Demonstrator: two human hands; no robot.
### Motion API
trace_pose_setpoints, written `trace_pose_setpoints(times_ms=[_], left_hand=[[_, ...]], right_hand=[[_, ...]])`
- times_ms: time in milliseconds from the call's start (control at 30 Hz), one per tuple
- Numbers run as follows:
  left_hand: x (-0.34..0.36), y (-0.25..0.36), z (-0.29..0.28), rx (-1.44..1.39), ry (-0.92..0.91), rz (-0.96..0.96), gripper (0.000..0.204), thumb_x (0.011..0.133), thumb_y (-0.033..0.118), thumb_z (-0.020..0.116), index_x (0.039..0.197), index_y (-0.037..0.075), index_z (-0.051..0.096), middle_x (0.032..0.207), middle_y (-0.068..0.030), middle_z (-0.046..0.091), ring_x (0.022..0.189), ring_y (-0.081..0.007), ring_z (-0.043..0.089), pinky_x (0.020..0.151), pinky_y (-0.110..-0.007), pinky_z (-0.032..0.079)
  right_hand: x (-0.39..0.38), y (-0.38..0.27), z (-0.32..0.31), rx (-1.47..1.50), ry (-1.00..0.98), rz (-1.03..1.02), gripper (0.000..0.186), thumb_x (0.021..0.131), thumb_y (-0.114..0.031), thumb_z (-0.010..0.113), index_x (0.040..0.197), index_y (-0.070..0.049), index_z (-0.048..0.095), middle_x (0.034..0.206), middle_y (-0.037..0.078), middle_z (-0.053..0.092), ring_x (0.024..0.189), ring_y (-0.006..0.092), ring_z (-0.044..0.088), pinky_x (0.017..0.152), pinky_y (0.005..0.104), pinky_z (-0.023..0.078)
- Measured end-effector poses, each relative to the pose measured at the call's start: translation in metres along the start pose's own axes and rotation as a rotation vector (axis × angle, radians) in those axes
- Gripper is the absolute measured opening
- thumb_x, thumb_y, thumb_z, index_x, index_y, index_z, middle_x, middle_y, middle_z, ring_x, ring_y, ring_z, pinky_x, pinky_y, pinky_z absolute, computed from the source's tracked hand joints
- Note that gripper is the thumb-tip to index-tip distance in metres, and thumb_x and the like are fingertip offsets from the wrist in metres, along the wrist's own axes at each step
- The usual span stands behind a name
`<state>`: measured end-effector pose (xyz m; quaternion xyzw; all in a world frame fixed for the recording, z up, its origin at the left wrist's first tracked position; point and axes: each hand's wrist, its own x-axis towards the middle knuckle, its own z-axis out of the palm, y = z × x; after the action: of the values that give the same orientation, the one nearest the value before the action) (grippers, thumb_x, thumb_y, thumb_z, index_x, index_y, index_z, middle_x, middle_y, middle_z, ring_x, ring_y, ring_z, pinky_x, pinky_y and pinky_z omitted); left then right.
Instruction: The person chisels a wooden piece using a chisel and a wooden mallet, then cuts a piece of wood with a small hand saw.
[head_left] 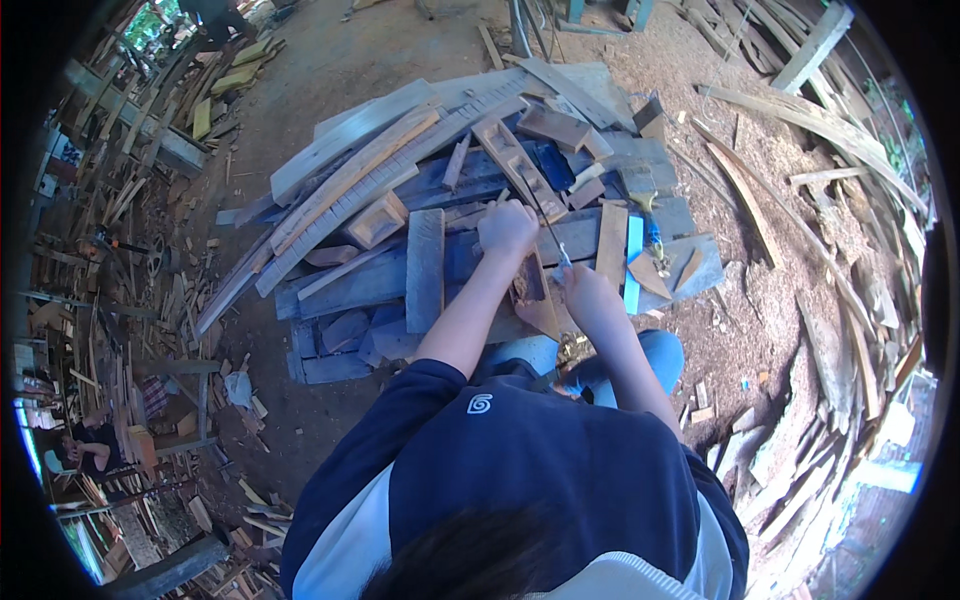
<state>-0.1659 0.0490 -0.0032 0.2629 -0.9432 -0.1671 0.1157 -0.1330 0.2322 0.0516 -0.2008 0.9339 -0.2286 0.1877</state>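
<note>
My left hand [508,228] is closed in a fist over the middle of the bench; whatever is inside its fingers is hidden. Just to its right, my right hand [592,292] is closed around the near end of a thin tool [553,236]. This tool's narrow dark shaft points away and to the left; its kind is unclear. Between my forearms lies a wooden block with a hollowed pocket [533,285], wood shavings inside it. Beyond my hands rests a longer wooden piece with cut-out pockets [520,168].
The low plank bench [350,285] carries long boards [355,175], a short plank [425,270] and a small hollowed block [377,220]. Right of my hands are a light-blue strip [633,265] and a blue-handled tool [655,235]. Wood scraps [800,400] cover the ground. A person [95,445] is far left.
</note>
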Motion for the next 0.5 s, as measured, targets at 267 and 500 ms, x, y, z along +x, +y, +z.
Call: trace_pose_setpoints(times_ms=[267, 500], left_hand=[[-0.005, -0.003, -0.004, -0.026, -0.018, -0.058, 0.038, 0.09, 0.028, 0.049, 0.074, 0.002, 0.071, 0.082, -0.017, 0.071, 0.089, -0.0337, 0.067, 0.077, -0.047, 0.056], [-0.006, -0.005, -0.006, -0.04, -0.033, -0.009, 0.035, 0.089, 0.028, 0.05, 0.08, 0.001, 0.071, 0.086, -0.0185, 0.071, 0.093, -0.0328, 0.066, 0.077, -0.046, 0.056]], right_hand=[[-0.055, 0.027, 0.009, 0.143, 0.088, -0.058, 0.034, 0.101, -0.027, 0.048, 0.092, 0.003, 0.061, 0.081, 0.03, 0.064, 0.082, 0.0496, 0.062, 0.07, 0.0556, 0.048], [-0.095, 0.041, 0.012, 0.217, 0.119, -0.025, 0.031, 0.101, -0.024, 0.049, 0.091, 0.003, 0.06, 0.079, 0.03, 0.063, 0.081, 0.0502, 0.061, 0.067, 0.0544, 0.047]])
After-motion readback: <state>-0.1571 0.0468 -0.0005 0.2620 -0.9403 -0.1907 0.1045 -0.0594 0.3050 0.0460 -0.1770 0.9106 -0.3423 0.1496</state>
